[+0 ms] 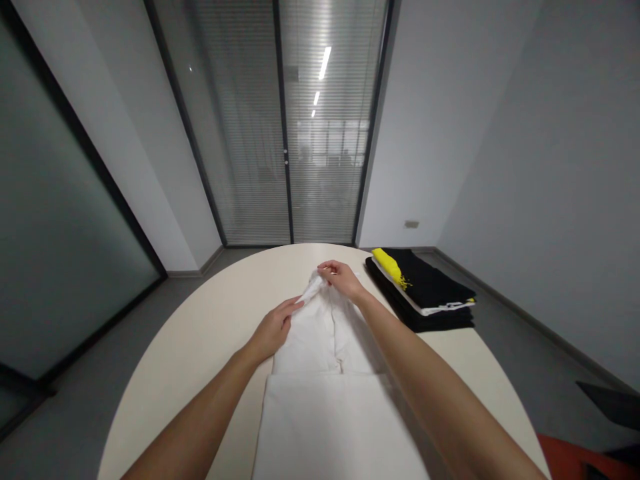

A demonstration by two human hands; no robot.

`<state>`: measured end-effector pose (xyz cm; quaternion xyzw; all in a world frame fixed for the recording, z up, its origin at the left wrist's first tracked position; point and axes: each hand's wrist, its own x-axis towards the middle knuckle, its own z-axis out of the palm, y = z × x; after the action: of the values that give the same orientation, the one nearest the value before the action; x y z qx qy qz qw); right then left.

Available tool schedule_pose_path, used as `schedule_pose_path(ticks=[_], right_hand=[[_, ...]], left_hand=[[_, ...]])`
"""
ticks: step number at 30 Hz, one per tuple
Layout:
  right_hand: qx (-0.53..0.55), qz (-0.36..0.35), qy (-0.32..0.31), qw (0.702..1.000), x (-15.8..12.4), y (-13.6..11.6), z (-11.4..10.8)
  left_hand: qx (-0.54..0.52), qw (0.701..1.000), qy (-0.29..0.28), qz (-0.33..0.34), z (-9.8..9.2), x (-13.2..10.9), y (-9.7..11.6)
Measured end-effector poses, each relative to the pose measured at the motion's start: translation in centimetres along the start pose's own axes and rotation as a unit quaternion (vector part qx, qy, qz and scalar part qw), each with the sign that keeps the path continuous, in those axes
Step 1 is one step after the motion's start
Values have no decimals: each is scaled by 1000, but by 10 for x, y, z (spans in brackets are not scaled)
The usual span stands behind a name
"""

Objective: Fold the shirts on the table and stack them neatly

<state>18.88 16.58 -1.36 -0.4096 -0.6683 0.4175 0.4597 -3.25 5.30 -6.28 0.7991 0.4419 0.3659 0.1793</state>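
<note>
On the left, the pale surface (200,347) is bounded by a long curved edge, and a broad strip of its top is seen between that edge and the white garment (320,427). The garment's left side is touched by the left hand (273,330), its fingers held together and slightly bent; whether any cloth is gripped under the thumb cannot be told from this view. The garment is laid down the middle of the surface, crossed by a straight edge of cloth. Its far end is pinched between thumb and fingers by the right hand (340,277). Farther right, near the surface's edge, a mostly black stack of folded cloth (435,283) is set, with a yellow piece (387,263) along its left side.
</note>
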Motion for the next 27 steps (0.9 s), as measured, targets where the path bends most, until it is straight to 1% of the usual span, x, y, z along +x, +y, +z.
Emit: schedule_pose_path(ticks=[4,7,11,12,14,15,16,18,20,23,27], right_hand=[[5,13,18,1000,2,1,-2],[20,21,18,999,3,5,2],[26,2,-21,999,3,6,7],[5,-4,-23,1000,2,6,5],[-111,-2,0,994,0,7,-3],[-188,7,21,982,-3,9,-9],[-264,23,44,963,-6,11,-16],[-353,55,81,930,-14,18,-31],[-393,86,106,909,-22,27,-44],[-433,126,113,885,-28,40,-56],[-431,143,108,884,-19,52,-62]], left_hand=[[12,1000,-5,-8,2,0,-2],[16,1000,8,-11,3,-1,-5],[13,999,39,-18,4,-1,-11],[13,998,48,-25,4,0,-12],[24,997,66,-44,4,0,-16],[36,995,71,-57,4,1,-17],[51,993,74,-71,5,1,-19],[93,987,79,-101,7,1,-22],[138,980,78,-122,8,0,-22],[189,971,73,-128,9,-2,-21],[214,967,59,-126,9,-2,-22]])
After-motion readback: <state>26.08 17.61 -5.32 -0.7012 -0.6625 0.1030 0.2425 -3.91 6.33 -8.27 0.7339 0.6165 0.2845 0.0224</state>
